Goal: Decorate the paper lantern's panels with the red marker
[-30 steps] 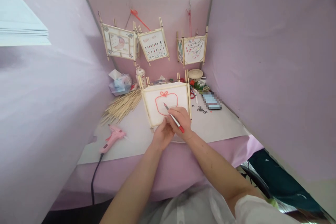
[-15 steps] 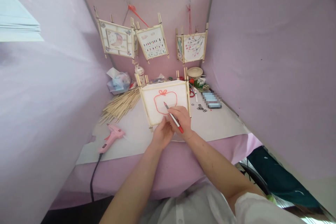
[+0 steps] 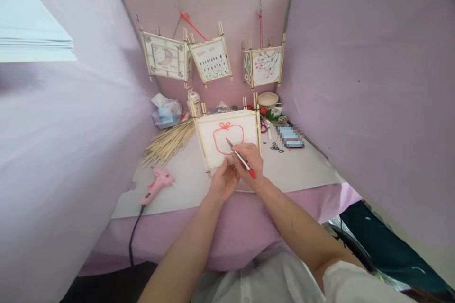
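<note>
A paper lantern (image 3: 227, 139) with a bamboo-stick frame stands tilted on the white table sheet (image 3: 302, 165). A red outline with a bow on top is drawn on its front face. My right hand (image 3: 250, 163) is closed round a red pen (image 3: 241, 159), whose tip rests on the paper inside the red outline. At the lantern's lower edge my left hand (image 3: 223, 182) has its fingers curled against the frame, steadying it.
A pink glue gun (image 3: 157, 185) with a black cord lies at the left. A bundle of bamboo sticks (image 3: 168, 142) lies behind it. Three finished lanterns (image 3: 209, 59) hang on the back wall. Tissue pack, small rings, spool and a blurred device sit at the back. Purple partitions enclose the desk.
The camera view shifted slightly. The pen tip has stayed inside the red outline and both hands have kept their hold.
</note>
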Action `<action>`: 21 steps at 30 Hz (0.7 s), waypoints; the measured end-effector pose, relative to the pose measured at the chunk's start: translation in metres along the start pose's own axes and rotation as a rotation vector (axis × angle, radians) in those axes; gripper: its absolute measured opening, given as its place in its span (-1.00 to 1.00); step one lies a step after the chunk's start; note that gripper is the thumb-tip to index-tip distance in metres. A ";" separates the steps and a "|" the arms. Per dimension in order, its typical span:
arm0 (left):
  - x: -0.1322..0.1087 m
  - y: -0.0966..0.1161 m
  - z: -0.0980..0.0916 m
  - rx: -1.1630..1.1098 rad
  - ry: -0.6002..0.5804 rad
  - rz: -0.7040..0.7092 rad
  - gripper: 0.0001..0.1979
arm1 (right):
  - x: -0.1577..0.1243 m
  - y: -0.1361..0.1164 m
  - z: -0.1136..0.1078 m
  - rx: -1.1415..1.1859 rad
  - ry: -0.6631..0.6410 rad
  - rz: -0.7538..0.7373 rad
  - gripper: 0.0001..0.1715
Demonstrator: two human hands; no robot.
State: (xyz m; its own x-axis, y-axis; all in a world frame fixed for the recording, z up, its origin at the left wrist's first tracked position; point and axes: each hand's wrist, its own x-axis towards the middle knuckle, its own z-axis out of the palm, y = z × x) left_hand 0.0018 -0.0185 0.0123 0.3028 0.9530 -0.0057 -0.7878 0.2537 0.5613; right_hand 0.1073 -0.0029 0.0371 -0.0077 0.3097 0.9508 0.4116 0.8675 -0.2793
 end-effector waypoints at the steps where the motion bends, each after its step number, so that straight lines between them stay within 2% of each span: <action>1: 0.000 0.000 0.000 -0.007 -0.004 0.004 -0.70 | 0.001 0.000 0.000 -0.001 0.013 -0.001 -0.69; 8: 0.001 -0.001 0.000 -0.005 -0.046 0.007 -0.67 | 0.016 0.009 0.004 0.014 0.061 0.033 -0.92; 15: -0.002 0.000 0.003 -0.006 -0.028 0.015 -0.67 | 0.024 0.012 0.009 -0.012 0.082 0.017 -0.91; 21: -0.001 -0.002 0.001 -0.016 -0.042 0.030 -0.68 | 0.021 0.012 0.007 -0.035 0.072 -0.010 -0.82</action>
State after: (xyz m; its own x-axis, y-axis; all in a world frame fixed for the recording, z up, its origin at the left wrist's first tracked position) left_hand 0.0032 -0.0197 0.0120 0.3012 0.9524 0.0463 -0.8052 0.2280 0.5475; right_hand 0.1055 0.0171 0.0521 0.0527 0.2709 0.9612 0.4436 0.8560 -0.2656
